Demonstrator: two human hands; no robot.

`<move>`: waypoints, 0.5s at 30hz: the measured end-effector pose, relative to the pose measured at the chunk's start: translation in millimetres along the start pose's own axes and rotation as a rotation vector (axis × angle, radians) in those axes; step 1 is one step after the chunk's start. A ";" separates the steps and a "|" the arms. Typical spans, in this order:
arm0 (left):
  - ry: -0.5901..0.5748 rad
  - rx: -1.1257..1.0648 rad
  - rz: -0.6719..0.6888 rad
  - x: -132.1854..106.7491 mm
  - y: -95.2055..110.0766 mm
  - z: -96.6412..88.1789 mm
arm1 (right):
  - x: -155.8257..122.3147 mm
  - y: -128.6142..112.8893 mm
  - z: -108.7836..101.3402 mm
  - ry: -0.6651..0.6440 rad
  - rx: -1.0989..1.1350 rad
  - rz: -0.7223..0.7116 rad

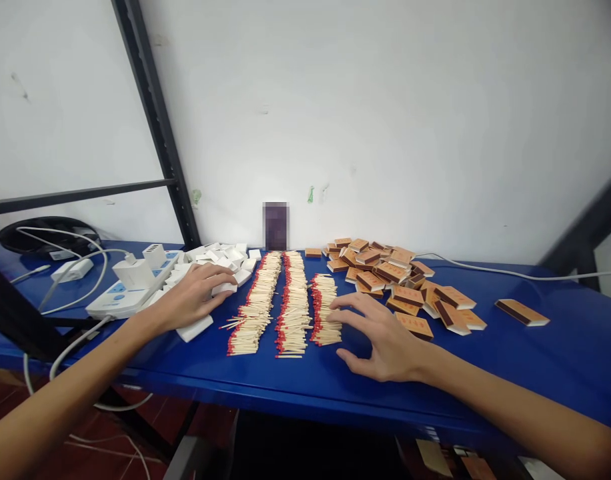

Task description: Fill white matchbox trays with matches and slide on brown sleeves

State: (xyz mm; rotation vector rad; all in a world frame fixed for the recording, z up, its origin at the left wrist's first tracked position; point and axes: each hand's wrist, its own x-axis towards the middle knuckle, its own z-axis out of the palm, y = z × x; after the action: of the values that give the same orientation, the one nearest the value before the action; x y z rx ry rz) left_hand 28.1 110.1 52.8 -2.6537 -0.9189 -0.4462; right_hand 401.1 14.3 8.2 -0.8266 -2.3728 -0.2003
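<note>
My left hand (pixel 198 290) is bent and pinches a little white tray (pixel 224 289) between the thumb and fingers. The tray is stiff card with straight, sharp edges. More white trays (pixel 220 253) lie in a messy heap around that hand, tipped all ways, and I can't see what is in most of them. My right hand (pixel 385 337) is open, fingers curved and spread, with nothing in it. Its fingertips are at the shortest row of matches (pixel 293 303), but I can't tell if they touch. The matches are thin, pale wood sticks with round red tips, all in three long rows on the desk (pixel 305 387), which is blue, smooth and a bit shiny. Most red tips point left, and a few sticks poke out crooked. Past my right hand is a pile of flat orange boxes (pixel 391 271). They are card, with dark brown sides and white ends, and I can't tell if anything is inside. One box (pixel 523 311) lies alone, far right
</note>
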 end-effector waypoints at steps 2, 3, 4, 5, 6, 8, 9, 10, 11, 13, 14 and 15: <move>0.032 0.002 0.005 -2.3 -1.6 1.9 | 1.1 -1.2 -0.1 -0.041 -0.012 0.024; 0.041 0.005 0.008 -3.4 -2.3 3.1 | 2.5 -1.2 -0.7 -0.063 -0.009 0.032; 0.043 0.009 0.012 -4.5 -2.7 4.1 | 4.8 -0.4 -1.8 -0.080 0.001 0.042; 0.042 0.013 0.018 -5.3 -2.9 5.0 | 8.2 1.3 -3.2 -0.089 0.017 0.061; 0.036 0.020 0.026 -6.0 -2.8 5.5 | 12.9 4.2 -4.8 -0.093 0.033 0.089; 0.025 0.039 0.040 -6.5 -1.7 5.4 | 25.9 14.0 -7.9 -0.082 0.052 0.167; 0.024 0.049 0.043 -6.4 -0.6 4.7 | 33.6 20.6 -9.1 -0.085 0.055 0.210; 0.028 0.055 0.041 -6.1 0.7 3.6 | 41.5 27.8 -10.0 -0.092 0.052 0.242; 0.043 0.055 0.035 -5.8 2.4 1.9 | 48.9 35.1 -10.4 -0.113 0.053 0.259; 0.108 0.028 0.007 -5.2 6.7 -2.7 | 59.4 47.7 -10.7 -0.147 0.053 0.270; 0.156 0.002 -0.011 -5.1 9.4 -5.6 | 61.6 51.8 -10.7 -0.150 0.051 0.279; 0.208 -0.030 -0.033 -5.0 12.4 -8.5 | 61.5 53.8 -10.9 -0.152 0.053 0.291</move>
State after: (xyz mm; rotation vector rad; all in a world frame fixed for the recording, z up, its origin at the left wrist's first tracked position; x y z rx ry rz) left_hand 30.6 94.8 56.4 -2.5607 -0.8982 -0.7333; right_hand 401.1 85.0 50.6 -1.1835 -2.3490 0.0461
